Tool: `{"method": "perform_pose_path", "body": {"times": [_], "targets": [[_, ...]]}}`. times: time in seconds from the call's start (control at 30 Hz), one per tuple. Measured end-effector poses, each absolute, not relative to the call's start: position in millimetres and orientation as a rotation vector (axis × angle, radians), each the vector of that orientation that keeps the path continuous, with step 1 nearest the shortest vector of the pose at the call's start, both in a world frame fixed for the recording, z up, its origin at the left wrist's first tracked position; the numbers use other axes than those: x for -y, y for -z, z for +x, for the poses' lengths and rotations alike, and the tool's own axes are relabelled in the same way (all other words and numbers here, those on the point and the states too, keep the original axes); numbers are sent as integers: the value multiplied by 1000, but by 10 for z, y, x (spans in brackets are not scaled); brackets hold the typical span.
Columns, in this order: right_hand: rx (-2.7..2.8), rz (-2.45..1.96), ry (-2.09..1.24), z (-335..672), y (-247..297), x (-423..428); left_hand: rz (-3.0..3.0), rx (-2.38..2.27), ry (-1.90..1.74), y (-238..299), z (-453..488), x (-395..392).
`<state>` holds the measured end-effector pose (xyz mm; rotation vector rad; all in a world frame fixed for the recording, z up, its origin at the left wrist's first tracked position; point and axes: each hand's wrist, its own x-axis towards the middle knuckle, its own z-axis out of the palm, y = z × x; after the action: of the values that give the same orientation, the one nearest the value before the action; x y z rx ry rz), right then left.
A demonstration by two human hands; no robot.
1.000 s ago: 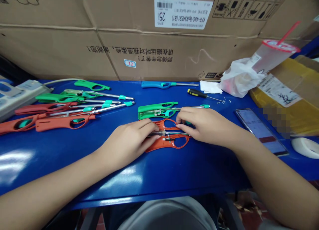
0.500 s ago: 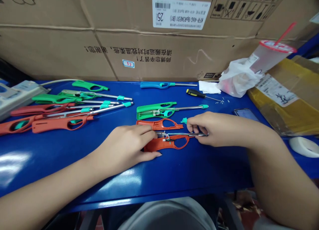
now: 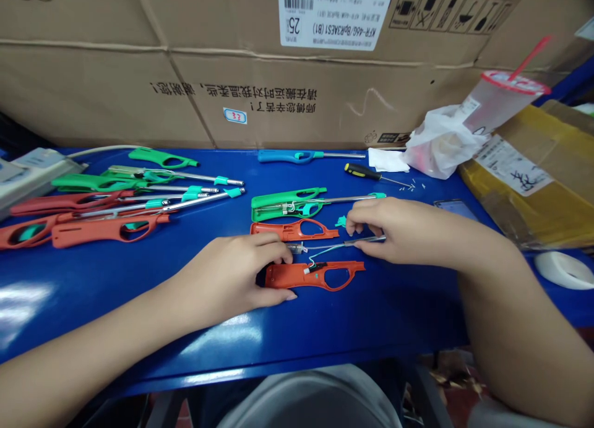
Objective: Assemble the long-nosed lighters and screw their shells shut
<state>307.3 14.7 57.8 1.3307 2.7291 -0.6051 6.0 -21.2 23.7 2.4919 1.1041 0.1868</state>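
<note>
While the left hand (image 3: 232,274) braces the orange lighter shell (image 3: 336,272) against the surface (image 3: 325,329), the right hand (image 3: 394,230) pinches its wired metal tube (image 3: 377,238) clear.

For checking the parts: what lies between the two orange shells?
Head view: a metal tube with wires lies between the upper shell and lower shell; the right hand pinches it.

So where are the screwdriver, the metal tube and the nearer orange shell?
screwdriver (image 3: 359,170): head view, on its black and yellow handle.
metal tube (image 3: 377,238): head view, on the bare end sticking out to the right.
nearer orange shell (image 3: 290,276): head view, on its grip end.
</note>
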Motion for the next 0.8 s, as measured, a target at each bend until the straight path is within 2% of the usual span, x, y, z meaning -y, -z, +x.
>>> {"method": "perform_pose_path", "body": {"times": [0.33,0.43,0.63,0.8], "targets": [[-2809,984,687,2686,-491,0,2518,-1081,-242,-217,51,228],[-2858,1024,718,2724,-509,-23,2522,-1077,-236,-223,60,227],[-2843,1091,532,2756,-512,-43,2561,-1064,-201,-236,27,204],[-2949,1233,465,2913,-530,-137,2576,-1034,-406,-256,-39,166]]}}
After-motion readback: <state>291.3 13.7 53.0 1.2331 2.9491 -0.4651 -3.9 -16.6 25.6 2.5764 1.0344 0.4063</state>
